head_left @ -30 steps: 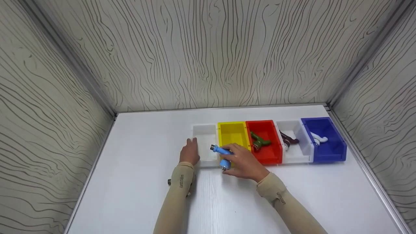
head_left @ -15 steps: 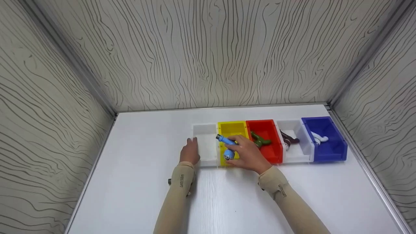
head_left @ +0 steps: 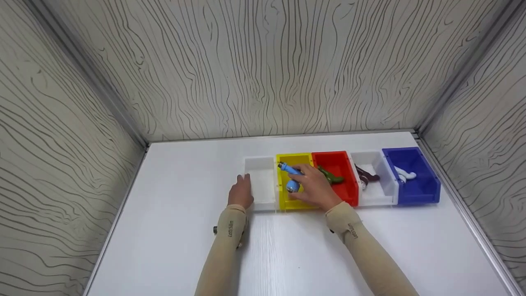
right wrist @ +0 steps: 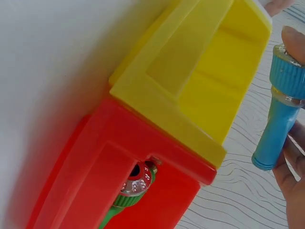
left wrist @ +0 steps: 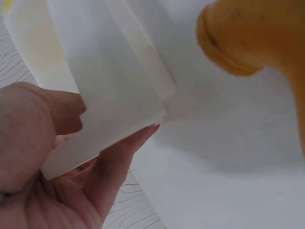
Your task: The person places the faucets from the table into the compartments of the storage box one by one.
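My right hand (head_left: 314, 187) holds a light-blue branched piece (head_left: 292, 186) with a ribbed round end, above the yellow bin (head_left: 296, 205). In the right wrist view the same blue piece shows its ribbed collar and narrower barrel, with the fingers around it. At the left end of the bin row my left hand (head_left: 240, 193) grips the side wall of a white bin (head_left: 259, 205). The left wrist view shows that wall (left wrist: 109, 95) between thumb and fingers. My palm partly hides the blue piece's grip in the head view.
The red bin (head_left: 351, 199) holds a green piece (head_left: 331, 176), a second white bin (head_left: 378, 201) a brown one (head_left: 367, 174), and the blue bin (head_left: 423, 199) a white one (head_left: 404, 174). An orange object (left wrist: 252, 33) lies near the left wrist.
My right hand has carried the blue piece forward and slightly right, from the front of the bins to over the yellow bin. The left hand has stayed on the white bin.
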Tool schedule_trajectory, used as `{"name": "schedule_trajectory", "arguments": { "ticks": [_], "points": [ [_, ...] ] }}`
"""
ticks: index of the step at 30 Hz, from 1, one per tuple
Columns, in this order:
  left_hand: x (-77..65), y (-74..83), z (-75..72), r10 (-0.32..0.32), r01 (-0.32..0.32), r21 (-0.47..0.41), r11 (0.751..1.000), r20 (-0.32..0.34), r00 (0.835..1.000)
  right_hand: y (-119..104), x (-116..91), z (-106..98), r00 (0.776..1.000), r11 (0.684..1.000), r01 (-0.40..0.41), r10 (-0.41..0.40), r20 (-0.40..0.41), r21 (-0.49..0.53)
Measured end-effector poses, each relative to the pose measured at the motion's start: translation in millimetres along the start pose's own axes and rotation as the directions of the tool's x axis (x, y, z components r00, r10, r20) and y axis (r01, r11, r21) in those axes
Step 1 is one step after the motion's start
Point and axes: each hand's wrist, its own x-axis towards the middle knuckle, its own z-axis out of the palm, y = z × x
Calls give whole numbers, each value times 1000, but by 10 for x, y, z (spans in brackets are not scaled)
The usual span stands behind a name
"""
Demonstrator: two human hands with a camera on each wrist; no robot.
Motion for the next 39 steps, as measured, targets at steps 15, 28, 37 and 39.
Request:
{"name": "schedule_trajectory", "arguments": {
  "ticks": [15,28,37,39],
  "points": [
    [14,-19,21,-5,5,-5,1000,0,1000,48,167,93,984,983,-174,172,47,57],
    [-1,-11,12,6,-6,-1,1000,-5,1000,53,242,211,976,976,-213,210,63,38],
    [-15,7,-8,-1,1,6,1000,1,1000,71,284,297,969,973,-230,228,92,9],
    [-18,12,-15,-3,3,5,1000,4,1000,79,287,321,968,971,-237,234,92,16]
  ]
}}
